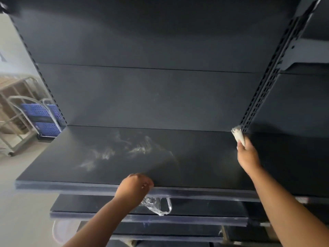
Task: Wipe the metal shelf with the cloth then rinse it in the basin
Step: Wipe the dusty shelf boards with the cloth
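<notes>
A dark metal shelf fills the middle of the head view, with pale dusty smears on its left half. My right hand grips a whitish cloth and presses it into the shelf's back right corner, at the foot of the slotted upright. My left hand is closed over the shelf's front edge and holds a crumpled clear plastic bag that hangs below the edge. A pale round basin shows partly on the floor at lower left.
Two lower shelves step out under the top one. The dark back panel rises behind. A metal trolley with blue perforated crates stands at the left on the light floor. Another shelf bay adjoins on the right.
</notes>
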Motion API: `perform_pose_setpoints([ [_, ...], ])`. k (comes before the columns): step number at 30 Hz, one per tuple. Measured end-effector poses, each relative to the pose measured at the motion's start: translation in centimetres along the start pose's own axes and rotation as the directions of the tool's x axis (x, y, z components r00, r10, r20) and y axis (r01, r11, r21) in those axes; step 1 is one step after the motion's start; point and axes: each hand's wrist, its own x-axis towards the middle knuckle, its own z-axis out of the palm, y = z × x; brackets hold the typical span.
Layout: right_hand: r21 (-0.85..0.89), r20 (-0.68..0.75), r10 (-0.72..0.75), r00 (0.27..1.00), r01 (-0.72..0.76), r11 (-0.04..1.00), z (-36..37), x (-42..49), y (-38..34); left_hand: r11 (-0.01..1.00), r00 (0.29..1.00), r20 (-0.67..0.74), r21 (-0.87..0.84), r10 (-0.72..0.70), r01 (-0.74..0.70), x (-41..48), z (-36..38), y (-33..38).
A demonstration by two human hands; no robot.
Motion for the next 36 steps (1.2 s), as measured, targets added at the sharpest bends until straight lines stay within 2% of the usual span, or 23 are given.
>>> perform_pose_setpoints([
  [3,-0.248,0.118,0.038,0.992,-0.007,0.969,1.7,-3.0,0.9,0.996,0.994,-0.072,0.02,0.082,-0.081,-0.9,-0.6,-1.8],
  [6,-0.395,0.239,-0.1,0.966,0.191,0.899,5.7,-5.8,-1.6,0.987,0.982,-0.131,0.107,0.138,-0.124,-1.7,-1.9,-4.4],
  [9,-0.362,0.345,-0.122,0.931,0.251,0.898,11.8,-8.4,-6.6,0.982,0.973,-0.18,0.149,0.143,-0.117,-2.6,-3.7,-7.2],
  [11,-0.342,0.398,-0.202,0.895,0.349,0.872,16.7,-10.4,-10.2,0.983,0.969,-0.208,0.155,0.131,-0.1,-3.4,-4.9,-8.9],
  [14,-0.289,0.402,-0.268,0.876,0.399,0.87,23.8,-13.4,-15.9,0.984,0.966,-0.231,0.157,0.114,-0.079,-4.4,-6.4,-11.3],
  [16,-0.165,0.422,-0.246,0.872,0.341,0.925,27.8,-15.0,-19.8,0.988,0.969,-0.226,0.134,0.101,-0.072,-4.8,-7.1,-12.5],
  [17,-0.05,0.45,-0.198,0.871,0.246,0.968,29.4,-15.6,-21.7,0.99,0.971,-0.217,0.118,0.102,-0.078,-4.9,-7.4,-12.9],
  [18,0.089,0.487,-0.128,0.864,0.097,0.991,30.5,-15.9,-23.6,0.991,0.973,-0.205,0.104,0.109,-0.089,-4.8,-7.6,-13.2],
  [19,0.229,0.514,-0.045,0.857,-0.087,0.969,31.2,-16.1,-25.2,0.99,0.974,-0.194,0.095,0.12,-0.103,-4.7,-7.7,-13.4],
  [20,0.36,0.509,0.037,0.86,-0.251,0.899,31.5,-15.9,-26.5,0.99,0.975,-0.182,0.089,0.128,-0.114,-4.6,-7.8,-13.6],
  [22,0.61,0.453,0.144,0.879,-0.424,0.669,30.5,-14.9,-27.7,0.988,0.98,-0.139,0.082,0.141,-0.131,-4.2,-8.0,-13.9],
  [24,0.776,0.413,0.176,0.893,-0.447,0.446,27.7,-13.5,-27.4,0.985,0.984,-0.095,0.096,0.151,-0.142,-3.9,-8.3,-14.4],
  [25,0.813,0.386,0.181,0.905,-0.426,0.396,25.6,-12.7,-26.7,0.983,0.983,-0.092,0.106,0.158,-0.148,-3.8,-8.5,-14.8],
  [26,0.835,0.343,0.185,0.921,-0.389,0.39,23.4,-11.9,-25.8,0.982,0.981,-0.099,0.113,0.164,-0.153,-3.7,-8.8,-15.4],
  [28,0.854,0.215,0.185,0.959,-0.276,0.44,18.8,-10.6,-23.4,0.979,0.978,-0.114,0.123,0.177,-0.163,-3.7,-9.4,-16.7],
  [29,0.842,0.126,0.183,0.975,-0.202,0.501,16.5,-10.1,-22.0,0.978,0.976,-0.12,0.129,0.18,-0.165,-3.7,-9.8,-17.4],
  [31,0.689,-0.083,0.166,0.983,-0.064,0.722,12.4,-9.7,-18.7,0.978,0.975,-0.135,0.138,0.175,-0.157,-4.0,-10.6,-18.7],
  [33,0.298,-0.214,0.061,0.975,0.006,0.955,9.6,-10.1,-14.8,0.979,0.973,-0.161,0.145,0.164,-0.141,-4.3,-11.2,-19.8],
  [34,0.084,-0.209,0.029,0.978,-0.011,0.996,8.8,-10.6,-12.7,0.98,0.973,-0.168,0.147,0.161,-0.136,-4.5,-11.6,-20.3],
  [36,-0.201,-0.114,0.051,0.992,-0.074,0.977,8.8,-12.1,-9.8,0.981,0.973,-0.174,0.149,0.152,-0.127,-4.9,-12.2,-21.1],
])
